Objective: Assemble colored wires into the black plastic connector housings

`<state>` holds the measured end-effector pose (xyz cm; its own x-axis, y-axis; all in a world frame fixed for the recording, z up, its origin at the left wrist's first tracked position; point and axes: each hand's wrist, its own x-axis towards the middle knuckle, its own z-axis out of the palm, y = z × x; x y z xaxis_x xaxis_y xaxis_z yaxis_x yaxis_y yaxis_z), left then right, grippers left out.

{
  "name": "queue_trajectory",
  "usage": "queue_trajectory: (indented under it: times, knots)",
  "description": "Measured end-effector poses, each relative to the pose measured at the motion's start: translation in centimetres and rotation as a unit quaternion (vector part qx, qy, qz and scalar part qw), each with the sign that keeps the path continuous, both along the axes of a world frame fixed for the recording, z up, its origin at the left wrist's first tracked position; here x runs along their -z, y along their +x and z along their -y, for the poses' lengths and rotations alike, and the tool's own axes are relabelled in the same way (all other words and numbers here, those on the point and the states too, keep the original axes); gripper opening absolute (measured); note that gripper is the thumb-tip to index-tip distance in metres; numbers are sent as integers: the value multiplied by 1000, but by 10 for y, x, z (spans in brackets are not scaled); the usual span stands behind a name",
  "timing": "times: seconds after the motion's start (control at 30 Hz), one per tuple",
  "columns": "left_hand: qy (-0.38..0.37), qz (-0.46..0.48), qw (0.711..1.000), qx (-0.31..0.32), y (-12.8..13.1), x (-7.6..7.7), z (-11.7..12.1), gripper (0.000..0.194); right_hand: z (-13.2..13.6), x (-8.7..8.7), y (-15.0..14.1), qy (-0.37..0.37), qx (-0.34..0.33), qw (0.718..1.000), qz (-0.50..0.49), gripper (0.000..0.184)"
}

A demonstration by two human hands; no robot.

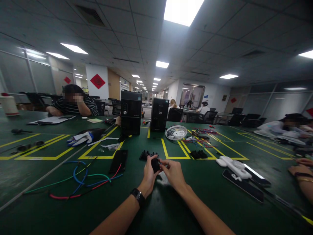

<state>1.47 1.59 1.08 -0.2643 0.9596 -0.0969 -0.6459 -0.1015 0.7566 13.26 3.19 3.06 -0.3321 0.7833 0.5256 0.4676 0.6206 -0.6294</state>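
My left hand (148, 174) is closed around a small black block-like part (155, 165), held just above the green table. At the right edge of that part, the fingers of my right hand (175, 173) are pinched together. What lies between those fingertips is too small to make out. Several more black parts (144, 154) lie just beyond my left hand. A black phone-like slab (119, 161) rests to the left, near loose blue, green and red wires (81, 182).
Two black boxes (130, 112) stand upright ahead. A white basket (176, 133), bundled coloured wires (202, 138) and a black cluster (198, 154) lie to the right. Phones (242, 186) and white devices (233, 167) lie nearer. A glove (81, 139) is left. Other people sit around the table.
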Motion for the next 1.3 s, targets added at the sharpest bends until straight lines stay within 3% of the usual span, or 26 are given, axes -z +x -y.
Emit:
queue_trajectory:
  times: [0.23,0.37,0.63,0.77,0.9,1.1,1.17,1.3]
  knots:
    - [61,-194,979,-26,2,3,5,49,2,-3,9,80,-30,989,117,21]
    - [70,-271,957,-72,5,1,10,46,3,-5,9,104,-37,982,151,27]
    - [32,-267,960,-82,0,0,7,41,8,3,6,91,-86,981,146,30]
    - [28,-289,955,-66,1,4,3,43,-2,-8,18,70,-106,977,174,33]
    - [44,-234,969,-69,7,10,-6,48,-11,-14,20,79,-99,971,201,38]
    - [-31,-111,973,-199,-19,2,-15,41,5,7,18,91,-129,969,190,39]
    - [-41,-96,976,-193,-24,-1,-13,41,3,1,27,92,-94,975,179,38]
    - [23,-108,991,-73,-2,3,-8,43,-9,-38,13,100,8,986,130,36]
